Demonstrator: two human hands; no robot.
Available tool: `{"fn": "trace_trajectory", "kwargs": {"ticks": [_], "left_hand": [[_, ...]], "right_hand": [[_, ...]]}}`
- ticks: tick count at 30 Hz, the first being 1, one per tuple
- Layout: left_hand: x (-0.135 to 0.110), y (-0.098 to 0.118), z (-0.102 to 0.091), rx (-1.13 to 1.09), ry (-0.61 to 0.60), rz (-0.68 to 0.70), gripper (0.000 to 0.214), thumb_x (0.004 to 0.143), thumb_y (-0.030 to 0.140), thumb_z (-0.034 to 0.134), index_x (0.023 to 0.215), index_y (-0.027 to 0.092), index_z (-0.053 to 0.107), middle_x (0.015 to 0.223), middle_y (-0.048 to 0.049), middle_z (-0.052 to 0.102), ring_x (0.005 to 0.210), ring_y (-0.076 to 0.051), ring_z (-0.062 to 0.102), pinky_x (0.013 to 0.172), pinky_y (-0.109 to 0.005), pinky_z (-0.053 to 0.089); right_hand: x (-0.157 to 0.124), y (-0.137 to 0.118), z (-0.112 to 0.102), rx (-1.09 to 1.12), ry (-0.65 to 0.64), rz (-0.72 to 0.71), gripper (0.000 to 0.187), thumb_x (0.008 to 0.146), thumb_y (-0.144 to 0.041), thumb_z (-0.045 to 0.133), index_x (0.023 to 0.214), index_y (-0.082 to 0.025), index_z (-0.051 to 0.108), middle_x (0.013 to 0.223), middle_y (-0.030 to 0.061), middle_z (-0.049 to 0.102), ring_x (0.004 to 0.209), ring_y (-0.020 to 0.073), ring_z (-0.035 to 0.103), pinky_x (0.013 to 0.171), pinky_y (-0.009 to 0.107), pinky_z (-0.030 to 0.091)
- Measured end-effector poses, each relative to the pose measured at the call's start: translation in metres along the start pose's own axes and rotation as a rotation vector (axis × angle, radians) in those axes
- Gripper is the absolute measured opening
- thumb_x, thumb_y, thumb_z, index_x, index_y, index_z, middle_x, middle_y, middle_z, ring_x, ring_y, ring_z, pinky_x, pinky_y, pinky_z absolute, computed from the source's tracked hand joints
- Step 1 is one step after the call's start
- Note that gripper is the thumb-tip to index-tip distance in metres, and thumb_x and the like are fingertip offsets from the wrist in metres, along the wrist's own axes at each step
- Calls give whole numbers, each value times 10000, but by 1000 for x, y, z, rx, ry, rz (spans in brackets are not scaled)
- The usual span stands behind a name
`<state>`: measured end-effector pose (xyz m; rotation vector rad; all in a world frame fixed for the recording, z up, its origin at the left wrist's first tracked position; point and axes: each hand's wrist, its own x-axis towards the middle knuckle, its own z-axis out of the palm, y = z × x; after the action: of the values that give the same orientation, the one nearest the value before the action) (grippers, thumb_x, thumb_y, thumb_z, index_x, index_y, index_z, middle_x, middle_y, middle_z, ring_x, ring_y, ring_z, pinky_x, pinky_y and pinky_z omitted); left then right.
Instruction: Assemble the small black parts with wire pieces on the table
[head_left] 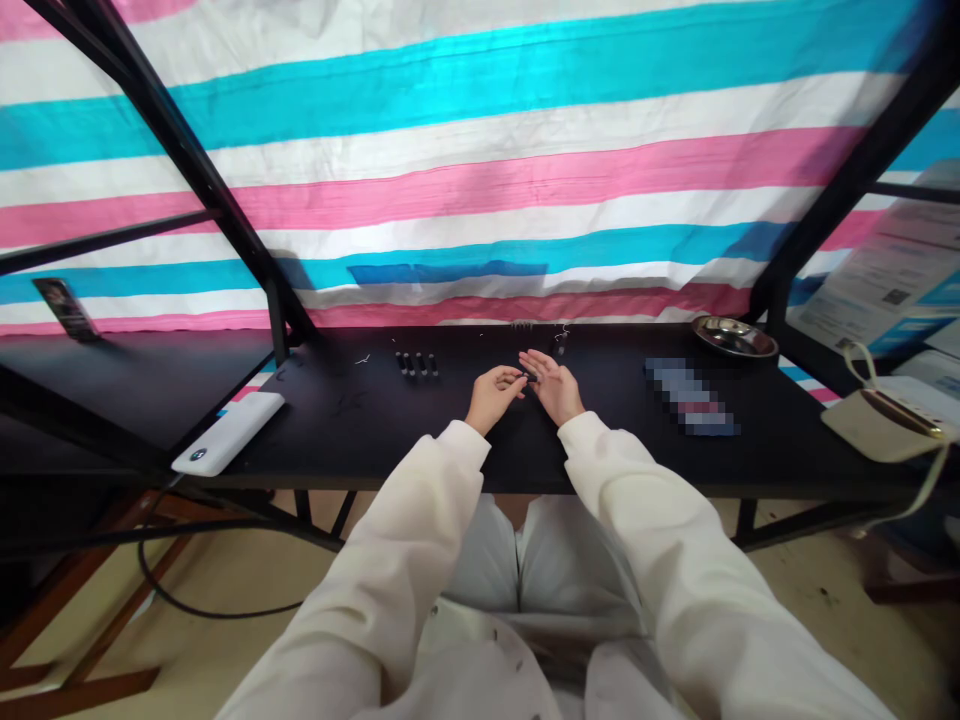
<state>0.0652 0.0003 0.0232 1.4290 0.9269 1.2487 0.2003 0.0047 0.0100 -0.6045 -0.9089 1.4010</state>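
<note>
Over the middle of the black table, my left hand point(496, 396) has its fingers pinched on a small dark piece point(529, 377), whose kind is too small to make out. Facing it, my right hand point(556, 388) has its fingers stretched out, palm toward the left hand. The piece lies between the two hands, close to the right fingers. To the left of my hands, several short black cylinders point(421, 365) with pale ends lie side by side. Another small dark item point(559, 344) sits just beyond my right hand.
A metal dish point(735, 337) stands at the back right, near a blurred-out flat item point(691, 397). On the left lies a white power strip-like box point(229, 433) with a cable. A beige bag point(877, 420) is at the right edge. Black frame posts point(255, 255) flank the table point(360, 440).
</note>
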Motion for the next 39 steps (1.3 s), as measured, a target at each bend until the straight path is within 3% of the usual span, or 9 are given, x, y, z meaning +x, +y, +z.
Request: {"fn": "trace_trajectory", "kwargs": {"ticks": [8, 14, 20, 24, 27, 31, 35, 39], "left_hand": [[6, 0, 24, -38, -12, 7, 250, 653, 253, 709, 829, 109, 606, 631, -8, 620, 539, -100, 598, 578, -244, 503], [11, -6, 25, 5, -46, 15, 212, 645, 267, 714, 708, 108, 589, 583, 2, 595, 515, -94, 578, 553, -231, 480], [11, -5, 23, 37, -52, -24, 260, 606, 310, 745, 675, 107, 598, 553, 0, 594, 501, -90, 559, 524, -218, 458], [11, -1, 21, 60, -57, -49, 239, 612, 303, 734, 670, 105, 613, 560, -10, 601, 498, -92, 552, 526, -226, 458], [16, 2, 8, 180, 6, -59, 195, 633, 275, 712, 701, 111, 633, 591, -20, 615, 489, -102, 559, 515, -230, 453], [27, 3, -33, 531, 215, -93, 128, 682, 258, 652, 697, 131, 641, 612, -29, 625, 524, -136, 593, 545, -244, 447], [29, 2, -73, 876, 370, -203, 131, 687, 284, 641, 645, 160, 625, 665, -53, 650, 695, -188, 633, 650, -266, 443], [26, 3, -89, 1017, 423, -310, 162, 696, 340, 636, 679, 179, 642, 794, -93, 674, 807, -226, 629, 684, -286, 437]], "right_hand": [[-4, -9, 5, 25, 21, 28, 429, 675, -345, 366, 1049, -228, 541, 1242, 69, 562, 1220, 262, 428, 794, 409, 465], [-4, -8, 4, 56, -16, 51, 443, 672, -311, 366, 1076, -227, 526, 1250, 64, 556, 1210, 265, 429, 653, 357, 474], [-3, -6, 5, 69, -18, 86, 464, 659, -298, 365, 1092, -236, 521, 1262, 51, 551, 1221, 251, 422, 671, 359, 478], [-2, -5, 4, 54, -13, 93, 462, 639, -312, 379, 1071, -249, 529, 1264, 46, 551, 1230, 251, 414, 799, 409, 456], [-1, -5, 1, 10, 19, 78, 460, 637, -322, 389, 1071, -271, 531, 1274, 22, 545, 1261, 231, 384, 946, 445, 363], [-1, -6, -2, -91, 68, 32, 460, 640, -337, 399, 1081, -293, 522, 1298, 3, 522, 1285, 228, 349, 1015, 487, 247], [-2, -6, -1, -133, 63, 28, 445, 637, -352, 416, 1063, -292, 526, 1285, 15, 531, 1264, 244, 366, 998, 496, 253], [-4, -6, 1, -148, 70, 29, 431, 627, -340, 431, 1043, -286, 531, 1243, 15, 561, 1225, 241, 404, 980, 473, 286]]}}
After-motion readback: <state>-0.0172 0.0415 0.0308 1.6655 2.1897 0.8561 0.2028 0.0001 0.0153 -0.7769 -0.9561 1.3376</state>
